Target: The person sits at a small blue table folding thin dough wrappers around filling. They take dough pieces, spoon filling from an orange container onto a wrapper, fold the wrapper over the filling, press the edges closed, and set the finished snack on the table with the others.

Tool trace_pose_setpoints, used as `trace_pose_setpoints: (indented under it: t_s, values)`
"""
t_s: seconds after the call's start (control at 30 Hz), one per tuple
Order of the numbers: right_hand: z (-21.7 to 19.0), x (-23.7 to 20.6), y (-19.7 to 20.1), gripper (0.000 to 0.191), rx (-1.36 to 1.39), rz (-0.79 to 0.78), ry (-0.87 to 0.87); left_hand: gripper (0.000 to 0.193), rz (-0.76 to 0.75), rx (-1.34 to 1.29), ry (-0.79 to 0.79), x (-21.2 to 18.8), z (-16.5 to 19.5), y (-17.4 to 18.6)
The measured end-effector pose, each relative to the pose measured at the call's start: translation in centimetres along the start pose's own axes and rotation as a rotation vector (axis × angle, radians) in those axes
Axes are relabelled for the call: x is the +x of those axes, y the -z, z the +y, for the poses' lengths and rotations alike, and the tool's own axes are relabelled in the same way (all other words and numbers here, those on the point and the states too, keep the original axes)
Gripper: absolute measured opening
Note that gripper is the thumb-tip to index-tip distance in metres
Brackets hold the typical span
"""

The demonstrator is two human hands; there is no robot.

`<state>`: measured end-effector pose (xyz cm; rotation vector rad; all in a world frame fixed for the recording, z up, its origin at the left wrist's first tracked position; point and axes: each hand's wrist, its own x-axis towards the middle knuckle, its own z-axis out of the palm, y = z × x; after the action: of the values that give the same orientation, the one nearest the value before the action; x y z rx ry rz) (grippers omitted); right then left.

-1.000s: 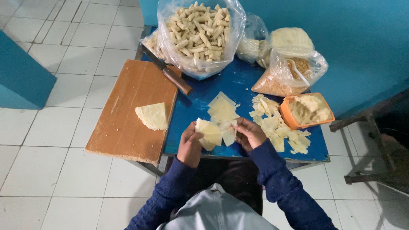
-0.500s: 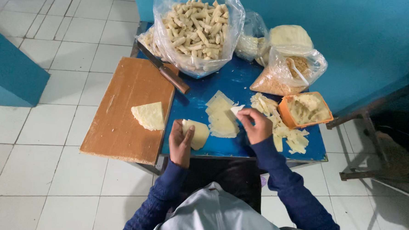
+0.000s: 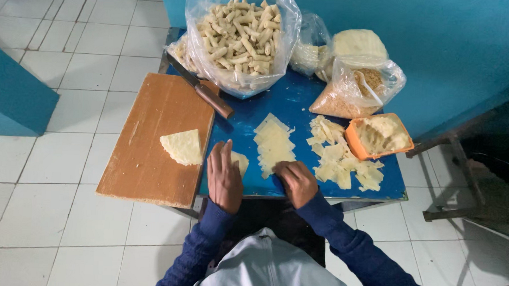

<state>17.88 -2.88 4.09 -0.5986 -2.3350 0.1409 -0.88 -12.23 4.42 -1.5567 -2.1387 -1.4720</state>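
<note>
My left hand [image 3: 224, 177] lies flat, fingers together, on a pale dough wrapper piece [image 3: 240, 161] at the near edge of the small blue table [image 3: 293, 102]. My right hand [image 3: 296, 182] rests curled at the near end of a row of thin pale wrapper sheets [image 3: 273, 142]; whether it pinches a sheet is hidden. A wedge-shaped stack of wrappers [image 3: 182, 147] sits on the wooden cutting board [image 3: 151, 138] to the left.
A knife [image 3: 202, 90] lies across the board's far corner. Behind stand a clear bag of rolled pastries [image 3: 239, 36], a bag of crumbs [image 3: 354, 87] and an orange tub of filling [image 3: 381, 134]. Loose wrapper pieces [image 3: 339, 158] lie right. White tiled floor surrounds the table.
My left hand has gone from holding a wrapper up to pressing flat on it. My right hand dropped back to the near end of the wrapper row.
</note>
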Motion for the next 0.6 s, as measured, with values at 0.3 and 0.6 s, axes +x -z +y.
trace_pose_setpoints:
  t_s: [0.3, 0.6]
  values:
    - [2.0, 0.5, 3.5, 0.016, 0.327, -0.014, -0.250, 0.057, -0.389, 0.080, -0.309, -3.5, 2.1, -2.0]
    - [13.6, -1.9, 18.2, 0.043, -0.706, -0.112, -0.381, 0.055, -0.306, 0.160, -0.391, -3.5, 1.9, -2.3]
